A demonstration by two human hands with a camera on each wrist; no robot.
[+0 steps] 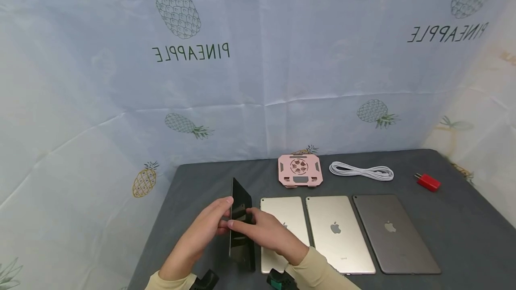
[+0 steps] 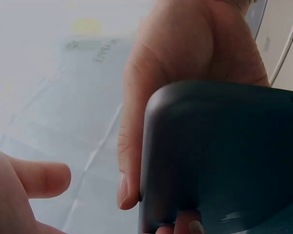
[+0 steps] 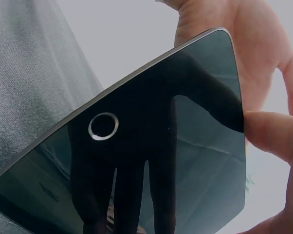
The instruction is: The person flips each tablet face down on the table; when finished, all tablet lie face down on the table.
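Note:
A dark tablet (image 1: 242, 247) stands tilted up on edge, its screen to the right. My right hand (image 1: 270, 232) grips it, thumb across the near edge, fingers on the screen side. The right wrist view shows the black screen with its ring-shaped home button (image 3: 103, 126) and finger reflections. On the other side, my left hand (image 1: 203, 227) is by the grey back, fingertips (image 2: 195, 226) apparently touching it; the left thumb (image 2: 44, 178) is straight and apart from the edge. Most left fingers are hidden.
Several tablets lie face down in a row: one gold tablet (image 1: 286, 209) partly under my right arm, another gold tablet (image 1: 340, 232), and a grey tablet (image 1: 393, 240). Behind them are a pink vented plate (image 1: 300, 170), a coiled white cable (image 1: 363, 171) and a red plug charger (image 1: 428, 182).

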